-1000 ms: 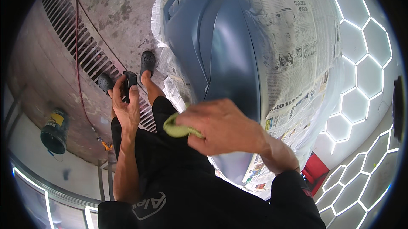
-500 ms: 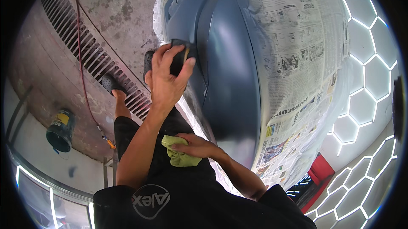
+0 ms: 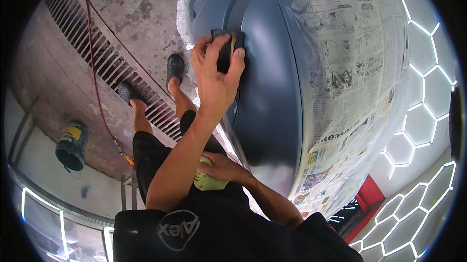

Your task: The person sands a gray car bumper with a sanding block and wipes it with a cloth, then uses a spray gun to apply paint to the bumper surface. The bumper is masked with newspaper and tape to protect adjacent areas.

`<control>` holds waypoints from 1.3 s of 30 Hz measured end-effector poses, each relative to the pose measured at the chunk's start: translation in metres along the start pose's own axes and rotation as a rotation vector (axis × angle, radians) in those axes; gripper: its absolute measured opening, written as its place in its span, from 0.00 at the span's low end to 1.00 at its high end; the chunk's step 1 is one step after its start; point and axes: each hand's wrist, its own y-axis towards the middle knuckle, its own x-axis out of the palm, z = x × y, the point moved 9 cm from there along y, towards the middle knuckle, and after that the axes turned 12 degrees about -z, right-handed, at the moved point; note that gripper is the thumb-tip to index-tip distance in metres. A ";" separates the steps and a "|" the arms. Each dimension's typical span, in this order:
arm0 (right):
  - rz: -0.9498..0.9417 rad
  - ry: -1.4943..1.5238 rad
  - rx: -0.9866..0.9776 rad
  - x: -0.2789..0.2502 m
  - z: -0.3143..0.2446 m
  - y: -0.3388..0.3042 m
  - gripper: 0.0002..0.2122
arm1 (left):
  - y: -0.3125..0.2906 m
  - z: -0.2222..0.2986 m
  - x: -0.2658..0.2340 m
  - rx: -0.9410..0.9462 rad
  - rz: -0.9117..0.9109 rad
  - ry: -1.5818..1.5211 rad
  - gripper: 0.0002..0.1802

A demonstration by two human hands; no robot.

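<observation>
A dark sanding block (image 3: 224,61) with a yellowish stripe is gripped between the thumb and fingers of my left hand (image 3: 216,79). It lies against the blue-grey car body panel (image 3: 270,82), over the recessed groove on the panel's left part. Lower down, close to my body, my right hand (image 3: 223,167) clutches a crumpled yellow-green cloth (image 3: 209,183). My left forearm crosses in front of part of that cloth.
Newspaper sheets (image 3: 340,92) and clear film cover the car beside the panel. A reddish hose (image 3: 92,62) runs across the floor near a drain grate (image 3: 80,28). A dark green bucket (image 3: 70,150) stands at the left. Hexagonal lights (image 3: 423,84) line the right side.
My left hand has moved the sanding block up and to the right along the panel. My right hand keeps the cloth in nearly the same place. The view has shifted slightly.
</observation>
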 end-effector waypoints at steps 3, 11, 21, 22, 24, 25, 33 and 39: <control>0.003 -0.052 0.034 -0.002 -0.007 -0.005 0.20 | -0.003 0.000 0.001 0.038 0.041 0.016 0.25; 0.001 -0.045 0.018 -0.004 -0.010 -0.001 0.19 | 0.005 0.000 -0.002 0.005 0.026 0.023 0.24; 0.029 -0.067 -0.009 -0.004 -0.008 0.001 0.20 | 0.013 0.005 -0.004 0.042 0.018 0.050 0.25; 0.029 -0.085 -0.006 -0.004 -0.008 0.001 0.20 | 0.031 0.007 -0.003 0.084 0.035 0.046 0.25; 0.027 -0.117 0.000 -0.007 -0.007 0.001 0.20 | 0.041 0.013 -0.004 0.106 0.044 0.075 0.26; 0.026 -0.117 0.010 -0.008 -0.007 0.000 0.20 | 0.040 0.015 -0.005 0.088 0.037 0.107 0.26; 0.047 -0.144 -0.006 -0.009 -0.008 0.001 0.19 | 0.054 0.020 -0.003 0.121 0.038 0.148 0.24; 0.025 -0.078 0.041 -0.006 -0.011 -0.001 0.19 | 0.009 0.000 -0.001 0.055 -0.005 -0.038 0.26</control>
